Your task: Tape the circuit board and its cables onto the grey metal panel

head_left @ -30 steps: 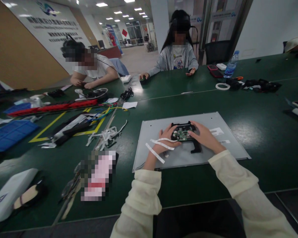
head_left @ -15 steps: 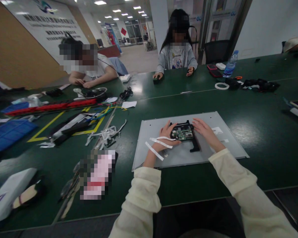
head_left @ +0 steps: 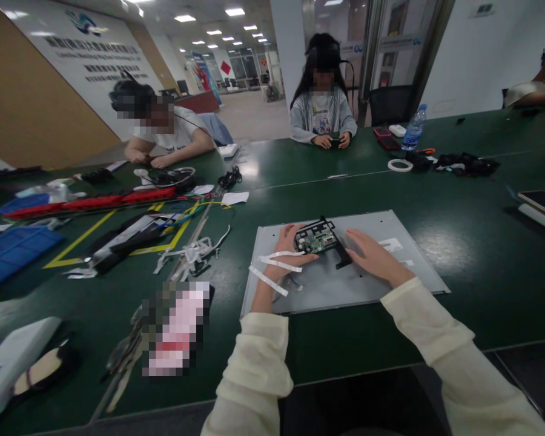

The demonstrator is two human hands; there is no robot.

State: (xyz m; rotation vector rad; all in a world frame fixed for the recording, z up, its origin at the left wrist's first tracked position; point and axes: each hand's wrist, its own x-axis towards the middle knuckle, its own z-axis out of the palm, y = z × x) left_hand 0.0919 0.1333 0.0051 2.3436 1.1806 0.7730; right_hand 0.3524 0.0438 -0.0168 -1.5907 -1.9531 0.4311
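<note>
A black plastic bracket carries a green circuit board, tilted above a flat grey panel. My left hand grips the bracket's left side, thumb below and fingers at the upper edge. Several white tape strips hang from the back of this hand and wrist. At the bracket's right side is my right hand, its fingers stretched out and apart; whether its fingertips touch the bracket I cannot tell.
Left of the panel lie a tangle of white strips, a pixelated pink item and a blue tray. A tape roll and water bottle stand farther back. Two people sit across the green table.
The bracket with its board has turned and moved slightly left, held in my left hand. My right hand has shifted down along its right side. The person opposite has brought both hands together.
</note>
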